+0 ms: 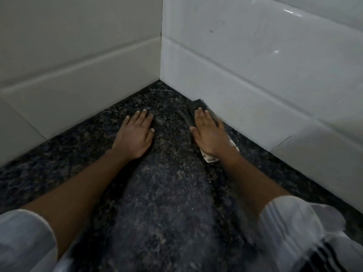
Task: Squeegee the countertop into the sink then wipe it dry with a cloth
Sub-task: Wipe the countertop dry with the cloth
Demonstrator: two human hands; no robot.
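Note:
A dark speckled granite countertop (157,193) runs into a tiled corner. My right hand (210,134) presses flat on a dark grey cloth (191,112) lying against the right wall; a pale label or corner (210,159) of it shows under my wrist. My left hand (135,132) lies flat on the bare stone to the left of it, fingers spread, holding nothing. No squeegee and no sink are in view.
White glossy wall tiles (255,55) close the counter on the right and greyer tiles (78,55) on the left, meeting at the corner (161,79). My white sleeves (294,228) fill the lower corners of the view.

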